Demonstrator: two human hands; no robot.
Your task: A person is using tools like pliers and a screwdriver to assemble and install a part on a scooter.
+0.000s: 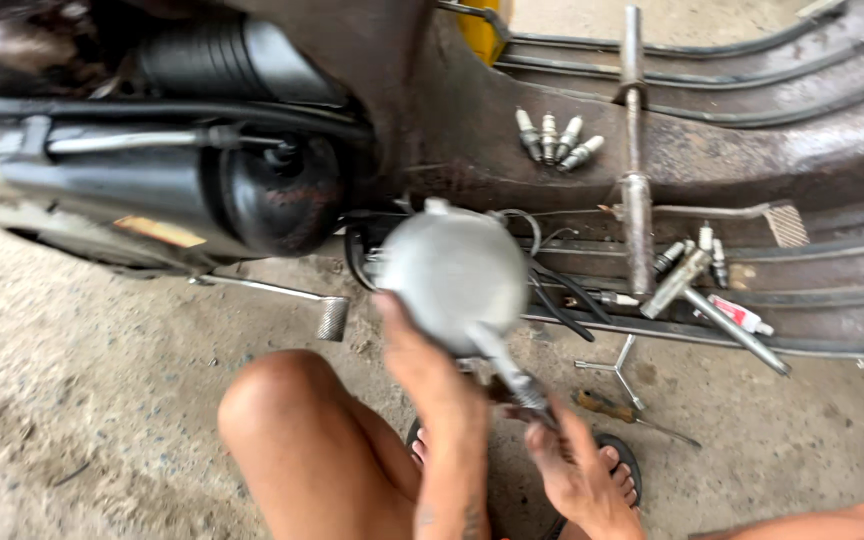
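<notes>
Grey metal, round and domed: the cover (452,272) sits on the engine side of the motorbike (252,170), just above the person's knee (277,400). The left hand (432,385) reaches up from below, fingertips pressed flat against the cover's lower left edge, not wrapped around anything. The right hand (577,470) lies lower and to the right, fingers closed around the handle of a tool (507,365) (a socket driver, by the look of it). Its long axis runs up and to the left, from the fist to the cover's lower right rim, where the tip meets it. The left hand is the nearer to the cover. Four spark plugs (557,138) and wrenches (692,290) rest on the footboard (832,130), well apart.
</notes>
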